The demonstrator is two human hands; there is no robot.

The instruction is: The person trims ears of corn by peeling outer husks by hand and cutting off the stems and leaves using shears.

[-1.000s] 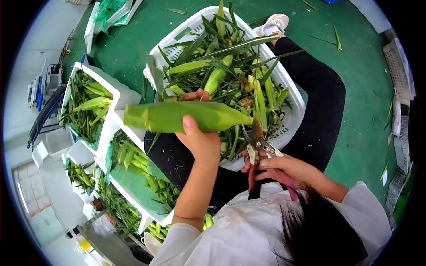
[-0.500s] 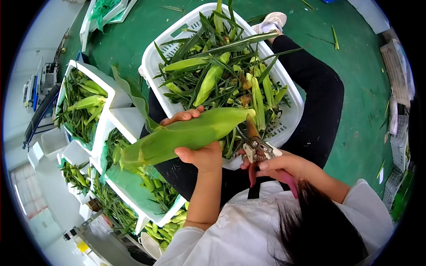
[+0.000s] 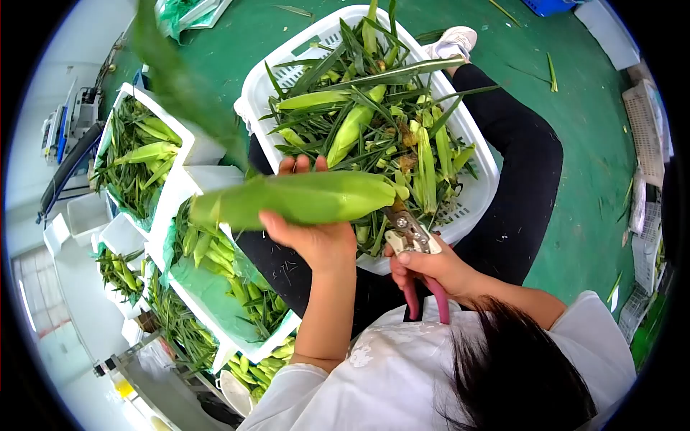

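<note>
My left hand (image 3: 316, 241) is wrapped round a green ear of corn (image 3: 309, 197), thumb on the near side and fingertips on the far side. The ear lies nearly level, its stem end to the right and a long blurred leaf (image 3: 180, 86) trailing up at the left. In my right hand (image 3: 424, 267) is a pair of pruning shears (image 3: 411, 233) with pinkish-red handles. Its blades are at the ear's stem end, partly hidden behind it. Below both hands stands a white basket (image 3: 489, 188) of husk leaves and trimmings (image 3: 352, 126) between my legs.
To the left, white foam boxes (image 3: 185, 140) lined with green film hold corn and leaves. More ears (image 3: 266, 370) are piled near my left elbow. Crates (image 3: 643, 133) line the right side of the green floor (image 3: 532, 237), and a blue container (image 3: 550, 6) is at the top.
The ear has turned to lie more level, and its long leaf has swung upward. The handles of the shears have come closer together, with the blades still at the stem end.
</note>
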